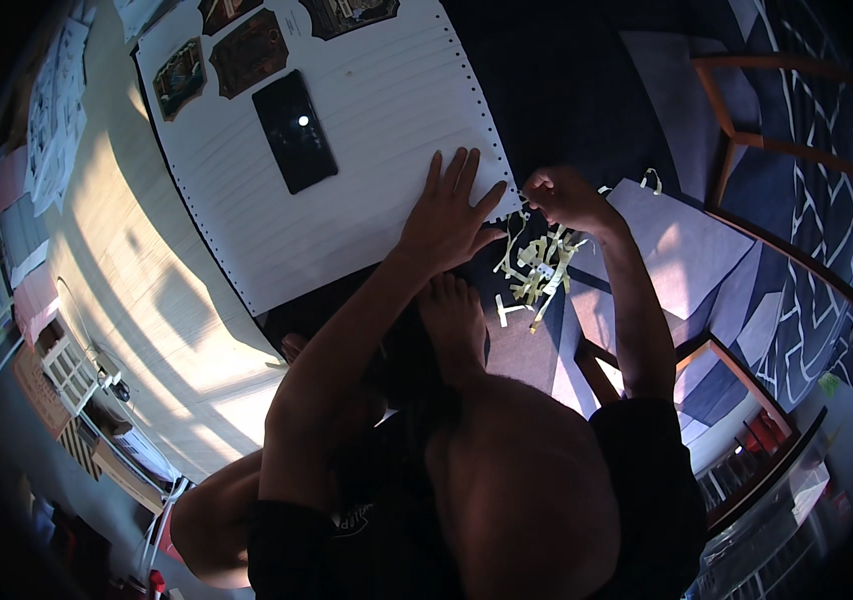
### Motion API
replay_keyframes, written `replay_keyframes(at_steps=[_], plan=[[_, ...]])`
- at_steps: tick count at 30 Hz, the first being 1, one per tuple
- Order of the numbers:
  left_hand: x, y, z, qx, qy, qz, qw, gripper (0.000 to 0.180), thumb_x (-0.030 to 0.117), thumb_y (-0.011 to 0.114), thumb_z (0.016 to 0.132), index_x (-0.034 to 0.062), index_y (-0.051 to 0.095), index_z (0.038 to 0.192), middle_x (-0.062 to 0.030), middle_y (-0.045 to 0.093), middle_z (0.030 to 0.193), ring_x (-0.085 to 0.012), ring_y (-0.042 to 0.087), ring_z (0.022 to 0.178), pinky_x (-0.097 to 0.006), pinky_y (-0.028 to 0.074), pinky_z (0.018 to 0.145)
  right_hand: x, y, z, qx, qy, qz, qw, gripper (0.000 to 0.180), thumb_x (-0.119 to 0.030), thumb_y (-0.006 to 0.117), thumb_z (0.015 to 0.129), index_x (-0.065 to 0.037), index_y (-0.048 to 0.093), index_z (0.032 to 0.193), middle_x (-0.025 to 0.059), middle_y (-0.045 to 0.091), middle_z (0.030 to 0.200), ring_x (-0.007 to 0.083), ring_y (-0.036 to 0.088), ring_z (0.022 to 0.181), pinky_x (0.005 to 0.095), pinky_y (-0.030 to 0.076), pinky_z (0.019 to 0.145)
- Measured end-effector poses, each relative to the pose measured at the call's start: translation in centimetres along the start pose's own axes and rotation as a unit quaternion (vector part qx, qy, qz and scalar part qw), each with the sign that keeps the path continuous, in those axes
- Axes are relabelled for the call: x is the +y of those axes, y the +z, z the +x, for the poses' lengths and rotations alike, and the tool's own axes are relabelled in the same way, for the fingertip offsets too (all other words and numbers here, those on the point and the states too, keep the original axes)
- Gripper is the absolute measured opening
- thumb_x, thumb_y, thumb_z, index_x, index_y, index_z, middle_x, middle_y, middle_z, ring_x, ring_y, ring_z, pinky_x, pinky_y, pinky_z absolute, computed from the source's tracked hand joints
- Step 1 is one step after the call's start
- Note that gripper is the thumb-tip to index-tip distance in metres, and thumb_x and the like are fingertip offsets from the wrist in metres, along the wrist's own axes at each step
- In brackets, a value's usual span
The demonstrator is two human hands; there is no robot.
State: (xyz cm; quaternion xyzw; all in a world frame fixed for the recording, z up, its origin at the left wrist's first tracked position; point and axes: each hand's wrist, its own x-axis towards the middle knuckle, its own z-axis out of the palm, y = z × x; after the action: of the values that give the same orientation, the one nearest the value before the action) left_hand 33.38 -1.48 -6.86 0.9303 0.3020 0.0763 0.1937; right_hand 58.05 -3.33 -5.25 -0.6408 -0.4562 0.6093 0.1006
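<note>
A large white sheet (pixel 367 130) with a row of small dark holes along its edges lies in front of me. My left hand (pixel 444 218) rests flat on its near right part, fingers spread. At the sheet's right corner, my right hand (pixel 569 198) is closed in a pinch; what sits between the fingertips is too small to make out. Just below that hand is a tangle of thin pale-yellow strips (pixel 544 262), some reaching up toward the corner. A black phone (pixel 295 132) lies on the sheet, reflecting a bright spot.
Dark ornate plaques or cards (pixel 252 52) lie at the sheet's far left. My bare foot (pixel 454 315) is beside the near edge. Wooden frames (pixel 797 150) stand on the right over a patterned rug (pixel 817 240). Sunlit wooden floor (pixel 137 230) stretches along the left, with shelves and boxes beyond.
</note>
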Motion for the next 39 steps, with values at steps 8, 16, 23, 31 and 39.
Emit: replay_keyframes(at_steps=[8,16,23,31,39], plan=[[0.5,0.7,-0.1,0.012,0.001,0.023,1.0,0.063,0.065,0.06,0.088,0.0302,0.058,0.141,-0.0334,0.035,0.151,-0.0506,0.035,0.142,-0.068,0.026,0.116,-0.3,0.2,0.0,0.03,-0.06,-0.091,0.994,0.013,-0.009,0.062,0.091,0.002,0.07,0.09,0.0131,0.072,0.078,0.0178,0.069,0.066,0.0328,0.053,0.06],[-0.3,0.4,-0.1,-0.011,0.004,0.026,1.0,0.067,0.066,0.062,0.085,0.0257,0.06,0.139,-0.0335,0.038,0.151,-0.0491,0.034,0.144,-0.067,0.024,0.117,0.8,0.7,-1.1,0.026,-0.072,-0.092,0.993,0.012,-0.009,0.065,0.089,0.002,0.071,0.092,0.0161,0.074,0.083,0.0235,0.073,0.076,0.0354,0.057,0.069],[0.3,0.0,-0.2,-0.028,0.011,-0.019,0.999,0.073,0.063,0.063,0.088,0.0175,0.053,0.144,-0.038,0.027,0.154,-0.054,0.025,0.146,-0.069,0.019,0.117,1.6,1.6,-0.3,0.035,-0.083,-0.102,0.991,0.013,-0.009,0.064,0.088,0.002,0.07,0.09,0.0181,0.073,0.082,0.0282,0.074,0.077,0.0377,0.057,0.07],[0.4,0.5,-0.5,-0.029,0.007,-0.001,1.0,0.067,0.066,0.064,0.085,0.0271,0.059,0.139,-0.0317,0.03,0.158,-0.0495,0.025,0.149,-0.072,0.017,0.116,1.2,2.1,-0.3,0.04,-0.071,-0.117,0.99,0.017,-0.011,0.061,0.089,0.003,0.071,0.09,0.0199,0.073,0.082,0.0305,0.074,0.079,0.0399,0.057,0.07],[0.2,1.4,-0.8,-0.024,0.034,-0.017,0.999,0.067,0.067,0.062,0.086,0.0286,0.058,0.141,-0.0273,0.031,0.157,-0.0463,0.028,0.148,-0.077,0.016,0.114,0.7,2.2,-0.4,0.039,-0.064,-0.151,0.986,0.016,-0.011,0.064,0.093,0.005,0.068,0.095,0.0166,0.072,0.078,0.0225,0.072,0.068,0.0352,0.055,0.061]])
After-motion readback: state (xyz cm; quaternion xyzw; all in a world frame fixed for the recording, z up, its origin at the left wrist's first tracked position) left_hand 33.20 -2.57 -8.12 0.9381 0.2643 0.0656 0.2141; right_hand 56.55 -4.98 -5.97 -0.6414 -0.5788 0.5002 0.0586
